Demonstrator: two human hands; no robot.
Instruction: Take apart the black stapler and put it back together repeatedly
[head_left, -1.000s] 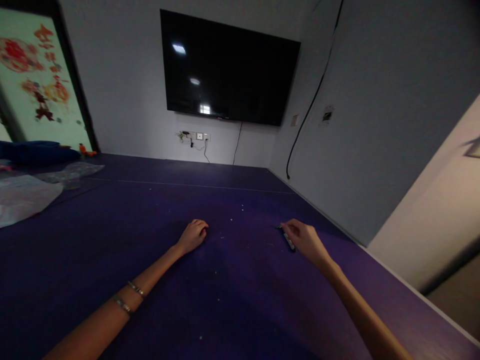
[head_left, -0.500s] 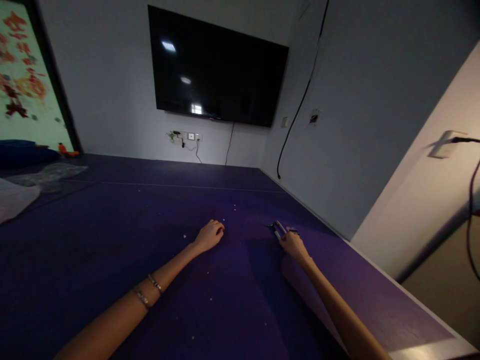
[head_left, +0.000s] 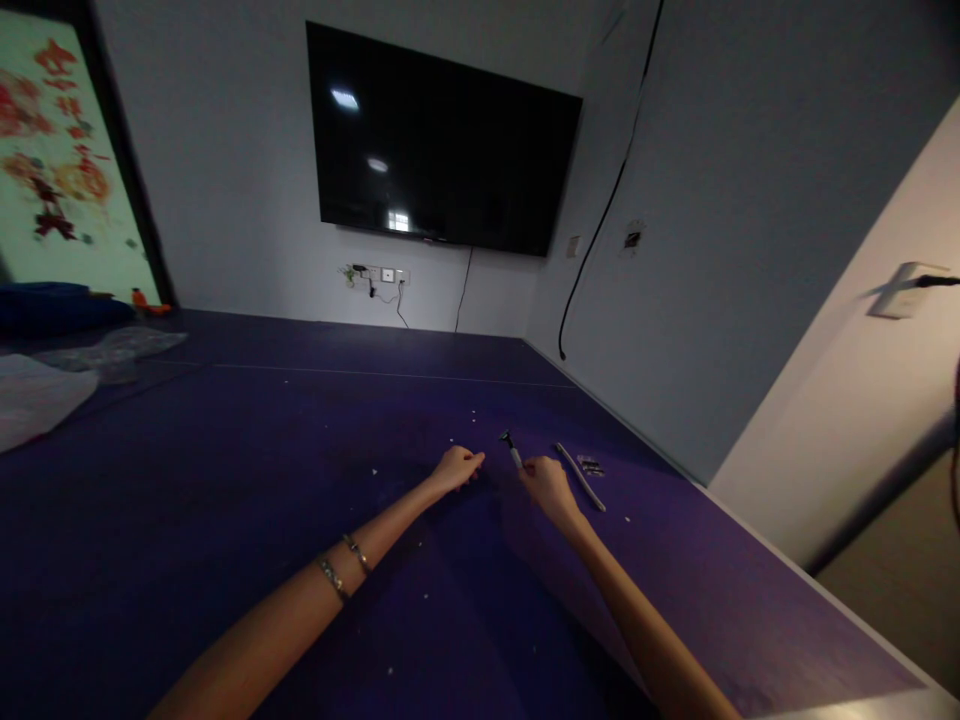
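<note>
Between thumb and fingers, my right hand (head_left: pixel 546 482) holds what looks like a razor (head_left: pixel 514 453), with a dark T-shaped head pointing up and left and a light grey handle. My left hand (head_left: pixel 455 467) is just to the left, fingers drawn together and apart from the razor; whether anything is in them is hidden. Right of my right hand, a thin grey, slightly bent strip (head_left: pixel 581 480) lies on the purple tabletop (head_left: pixel 315 480). Beside it is a small clear packet with dark pieces (head_left: pixel 591 466).
Small white bits (head_left: pixel 375 471) are scattered over the tabletop. Clear plastic wrap (head_left: pixel 124 345), a white bag (head_left: pixel 45 400) and a dark blue bundle (head_left: pixel 60 305) lie at the far left. A black cable (head_left: pixel 600 228) hangs down the right wall. A television (head_left: pixel 442 140) is mounted ahead.
My right hand has moved left with the razor, away from the grey strip, which now lies on the table. My left hand has moved right, closer to the razor, its fingers drawn together.
</note>
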